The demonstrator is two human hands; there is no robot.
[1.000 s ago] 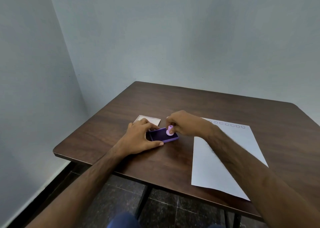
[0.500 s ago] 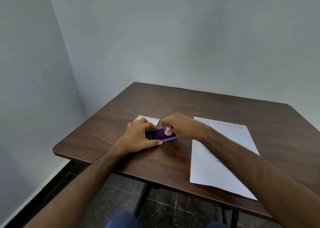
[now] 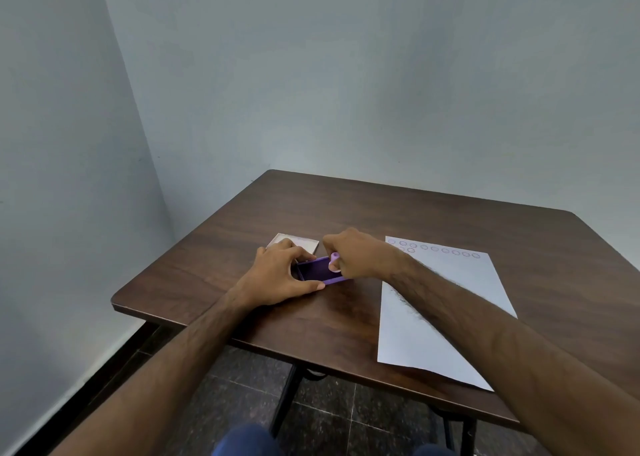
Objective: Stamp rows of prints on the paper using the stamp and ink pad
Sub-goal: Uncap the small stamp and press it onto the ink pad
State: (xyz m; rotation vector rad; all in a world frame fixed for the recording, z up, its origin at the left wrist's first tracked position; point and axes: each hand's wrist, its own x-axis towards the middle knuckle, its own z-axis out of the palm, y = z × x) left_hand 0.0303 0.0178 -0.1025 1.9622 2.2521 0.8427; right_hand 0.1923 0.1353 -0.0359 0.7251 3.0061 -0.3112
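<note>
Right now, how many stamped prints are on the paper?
11: nine in a row along the paper's far edge, two starting a second row under its left end, one faint. The right forearm may hide more.

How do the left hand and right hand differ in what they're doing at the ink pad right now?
The left hand lies low, thumb and fingers bracing the purple ink pad at its left end; the right hand is raised over the pad's right end. The left hand holds no tool; the right hand pinches the small pink stamp. Both meet at the pad, left of the paper.
</note>
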